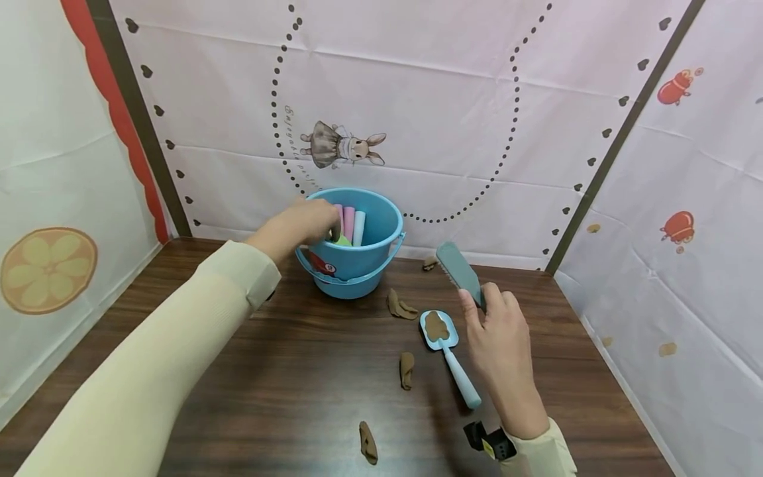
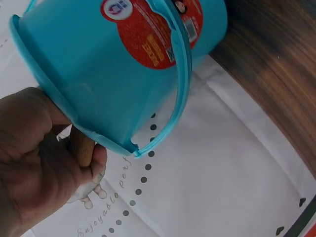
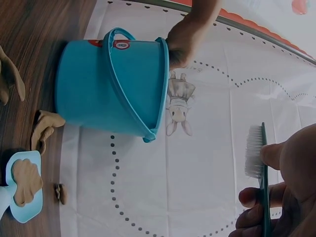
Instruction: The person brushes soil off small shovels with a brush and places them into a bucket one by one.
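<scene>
In the head view my left hand reaches over the near-left rim of a blue bucket. The left wrist view shows its fingers curled round a brown, wooden-looking handle at the rim; the handle's other end is hidden in the bucket. Pink handles and a light blue handle stand inside. My right hand grips a teal brush above the table, its white bristles plain in the right wrist view. Below lies a light blue toy shovel with a flat brown clay-like piece on its blade.
Several brown clay-like pieces lie about the dark wooden table, among them a folded piece by the bucket and a long piece near the front. A printed white cloth walls the back and sides.
</scene>
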Tool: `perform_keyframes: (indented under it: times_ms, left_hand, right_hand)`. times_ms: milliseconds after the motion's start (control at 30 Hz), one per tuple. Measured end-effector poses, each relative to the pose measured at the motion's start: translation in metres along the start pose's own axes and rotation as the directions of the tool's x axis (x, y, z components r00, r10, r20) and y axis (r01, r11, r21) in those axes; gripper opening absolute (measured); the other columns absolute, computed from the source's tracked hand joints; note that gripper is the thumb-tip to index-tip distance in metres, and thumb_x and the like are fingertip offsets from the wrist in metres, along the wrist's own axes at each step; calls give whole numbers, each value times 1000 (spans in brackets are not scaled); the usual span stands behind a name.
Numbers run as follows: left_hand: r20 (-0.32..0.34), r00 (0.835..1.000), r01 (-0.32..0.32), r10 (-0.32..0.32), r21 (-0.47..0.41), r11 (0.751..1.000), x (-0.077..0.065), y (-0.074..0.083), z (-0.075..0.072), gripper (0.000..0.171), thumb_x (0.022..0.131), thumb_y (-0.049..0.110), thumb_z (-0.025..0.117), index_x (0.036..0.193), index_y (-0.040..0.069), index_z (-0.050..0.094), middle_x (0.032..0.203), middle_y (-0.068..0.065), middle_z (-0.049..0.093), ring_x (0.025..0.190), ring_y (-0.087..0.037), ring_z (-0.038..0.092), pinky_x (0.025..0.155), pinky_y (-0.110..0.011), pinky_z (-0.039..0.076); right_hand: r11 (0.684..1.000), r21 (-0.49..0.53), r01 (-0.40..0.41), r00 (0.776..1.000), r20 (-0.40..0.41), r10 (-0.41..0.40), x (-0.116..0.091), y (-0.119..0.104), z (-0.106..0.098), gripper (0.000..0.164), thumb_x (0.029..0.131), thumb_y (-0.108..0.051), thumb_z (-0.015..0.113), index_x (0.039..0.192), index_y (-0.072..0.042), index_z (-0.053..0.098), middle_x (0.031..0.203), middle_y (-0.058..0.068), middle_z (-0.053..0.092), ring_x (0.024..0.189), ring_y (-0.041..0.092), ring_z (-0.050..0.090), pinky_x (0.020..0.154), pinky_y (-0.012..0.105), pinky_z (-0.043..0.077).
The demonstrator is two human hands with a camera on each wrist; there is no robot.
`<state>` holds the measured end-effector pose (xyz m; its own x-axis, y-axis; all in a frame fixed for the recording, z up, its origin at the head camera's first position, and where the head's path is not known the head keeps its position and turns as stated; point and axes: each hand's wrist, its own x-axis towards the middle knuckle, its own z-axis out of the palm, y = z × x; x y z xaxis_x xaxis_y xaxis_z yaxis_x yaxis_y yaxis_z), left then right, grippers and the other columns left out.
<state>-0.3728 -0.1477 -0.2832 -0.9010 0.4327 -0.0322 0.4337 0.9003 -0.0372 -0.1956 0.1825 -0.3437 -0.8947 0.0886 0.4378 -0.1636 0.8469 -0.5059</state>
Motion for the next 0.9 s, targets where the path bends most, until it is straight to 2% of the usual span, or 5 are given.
perform_keyframes:
  times_ms: [300, 567, 700, 800, 900]
  left_hand:
    - [43, 996, -71, 73, -55, 996, 4, -3, -2, 29, 92, -10, 57, 98, 9, 78, 93, -8, 69, 82, -24, 61, 79, -37, 55]
    - [-47, 997, -61, 57, -87, 994, 1, -6, 7, 36, 91, -11, 59, 121, 6, 72, 120, -15, 70, 116, -33, 64, 106, -50, 47]
    - [-156, 987, -47, 29, -114, 992, -10, -1, 13, 42, 91, -9, 56, 129, 6, 67, 131, -16, 65, 128, -36, 56, 111, -52, 41]
    - [-338, 941, -53, -14, -191, 980, -28, 12, 18, 40, 95, -5, 52, 131, 5, 65, 136, -16, 61, 132, -36, 52, 112, -51, 40]
    - [-540, 837, -97, -82, -295, 951, -49, 34, 20, 33, 99, 3, 54, 129, 5, 66, 136, -16, 60, 133, -36, 51, 113, -51, 40]
  right_hand:
    - [1000, 7, 10, 1000, -5, -10, 0, -1, 2, 54, 104, -58, 40, 104, -6, 57, 84, 10, 46, 68, 24, 44, 59, 36, 37]
    - [1000, 1, 9, 1000, -6, -9, 0, 0, 5, 52, 104, -57, 40, 104, -7, 57, 84, 10, 46, 68, 24, 44, 60, 36, 37]
    - [1000, 2, 5, 1000, -1, -5, 0, -1, 6, 55, 104, -59, 38, 104, -7, 57, 84, 10, 45, 68, 24, 44, 59, 36, 37]
    - [1000, 3, 5, 1000, 4, -5, -1, -1, 4, 55, 104, -58, 38, 106, -7, 57, 84, 10, 45, 68, 24, 43, 59, 36, 37]
    - [1000, 0, 13, 1000, -2, -13, 0, -1, 2, 54, 104, -57, 39, 107, -6, 57, 84, 10, 44, 68, 24, 42, 59, 36, 36]
